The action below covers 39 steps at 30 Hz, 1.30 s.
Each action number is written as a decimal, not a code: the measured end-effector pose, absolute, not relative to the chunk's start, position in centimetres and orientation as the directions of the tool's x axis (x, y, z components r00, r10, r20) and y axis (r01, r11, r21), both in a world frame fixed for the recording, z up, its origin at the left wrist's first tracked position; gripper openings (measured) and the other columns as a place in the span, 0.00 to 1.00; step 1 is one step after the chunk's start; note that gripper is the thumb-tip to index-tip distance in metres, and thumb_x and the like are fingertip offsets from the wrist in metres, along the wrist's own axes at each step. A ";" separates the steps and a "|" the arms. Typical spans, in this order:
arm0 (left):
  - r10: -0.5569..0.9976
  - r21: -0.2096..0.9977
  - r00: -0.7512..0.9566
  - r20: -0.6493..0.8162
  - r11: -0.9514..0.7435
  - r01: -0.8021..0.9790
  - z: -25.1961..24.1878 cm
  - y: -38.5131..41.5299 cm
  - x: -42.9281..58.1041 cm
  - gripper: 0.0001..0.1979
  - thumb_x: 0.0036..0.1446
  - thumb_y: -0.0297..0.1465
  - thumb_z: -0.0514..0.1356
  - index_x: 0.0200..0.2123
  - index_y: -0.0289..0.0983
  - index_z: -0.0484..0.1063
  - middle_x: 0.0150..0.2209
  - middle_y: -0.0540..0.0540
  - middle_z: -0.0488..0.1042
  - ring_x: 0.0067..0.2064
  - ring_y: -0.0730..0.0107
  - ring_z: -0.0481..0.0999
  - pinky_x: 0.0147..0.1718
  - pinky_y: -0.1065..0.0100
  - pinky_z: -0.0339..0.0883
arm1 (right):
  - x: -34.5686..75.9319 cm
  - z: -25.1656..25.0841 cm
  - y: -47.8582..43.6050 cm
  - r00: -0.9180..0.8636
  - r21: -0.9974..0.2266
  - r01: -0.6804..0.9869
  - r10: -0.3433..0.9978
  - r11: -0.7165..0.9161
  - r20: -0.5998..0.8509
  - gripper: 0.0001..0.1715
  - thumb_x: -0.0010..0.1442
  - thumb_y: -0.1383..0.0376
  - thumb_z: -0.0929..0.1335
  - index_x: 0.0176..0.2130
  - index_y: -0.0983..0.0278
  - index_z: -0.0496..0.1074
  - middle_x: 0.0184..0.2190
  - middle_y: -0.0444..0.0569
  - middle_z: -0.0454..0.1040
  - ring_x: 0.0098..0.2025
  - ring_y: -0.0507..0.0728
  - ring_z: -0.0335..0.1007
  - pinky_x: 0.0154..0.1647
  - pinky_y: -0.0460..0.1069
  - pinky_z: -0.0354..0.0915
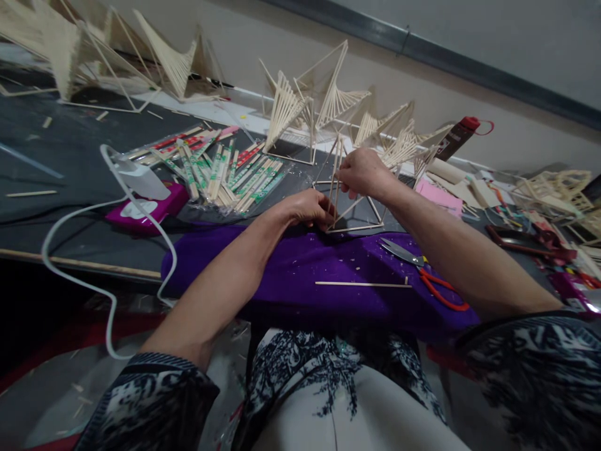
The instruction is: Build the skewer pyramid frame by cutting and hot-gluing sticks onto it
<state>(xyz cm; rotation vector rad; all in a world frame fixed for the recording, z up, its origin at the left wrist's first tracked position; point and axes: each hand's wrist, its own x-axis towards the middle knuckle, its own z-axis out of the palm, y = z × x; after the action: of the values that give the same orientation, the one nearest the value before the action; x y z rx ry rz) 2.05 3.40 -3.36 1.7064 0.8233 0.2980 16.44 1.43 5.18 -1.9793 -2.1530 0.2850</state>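
My left hand [312, 208] is closed at the near lower corner of a small frame of thin wooden sticks [359, 228]. Higher up, my right hand [365, 171] pinches an upright stick of the same frame, its fingers partly hidden. The frame stands at the table's near side, just beyond a purple cloth [282, 282]. On that cloth lie a loose wooden stick [361, 285] and a pair of scissors with red handles [439, 288], the blades pointing away to the left.
Packed chopsticks [225, 172] lie in a heap left of my hands. A magenta box [145, 210] with a white cable [47, 244] sits further left. Finished-looking stick models [291, 106] line the wall. At the right are a dark bottle [457, 138] and pink paper [439, 197].
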 end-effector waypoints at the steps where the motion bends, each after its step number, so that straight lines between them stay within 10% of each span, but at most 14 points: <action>1: 0.655 0.922 0.723 -0.219 -0.102 0.373 -3.3 3.3 2.1 0.10 0.42 0.31 0.65 0.30 0.35 0.77 0.23 0.46 0.75 0.23 0.73 0.72 0.17 0.75 0.51 | 16.5 5.1 1.5 -0.081 -0.273 0.958 0.996 0.084 0.025 0.15 0.55 0.68 0.62 0.28 0.76 0.75 0.17 0.54 0.70 0.23 0.54 0.69 0.28 0.48 0.65; 39: 0.618 0.922 0.755 -0.219 -0.121 0.367 -3.1 3.4 2.1 0.05 0.40 0.29 0.64 0.24 0.34 0.73 0.21 0.48 0.73 0.24 0.74 0.71 0.18 0.75 0.55 | 16.5 4.7 1.8 -0.073 -0.274 0.958 0.996 0.086 0.057 0.17 0.56 0.66 0.63 0.22 0.70 0.74 0.15 0.53 0.70 0.19 0.54 0.67 0.27 0.49 0.64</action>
<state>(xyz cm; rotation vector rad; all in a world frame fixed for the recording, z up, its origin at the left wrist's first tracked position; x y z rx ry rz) 2.11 3.36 -3.06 1.7360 0.7793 0.2562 16.49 1.78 4.71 -1.9659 -2.1331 0.2408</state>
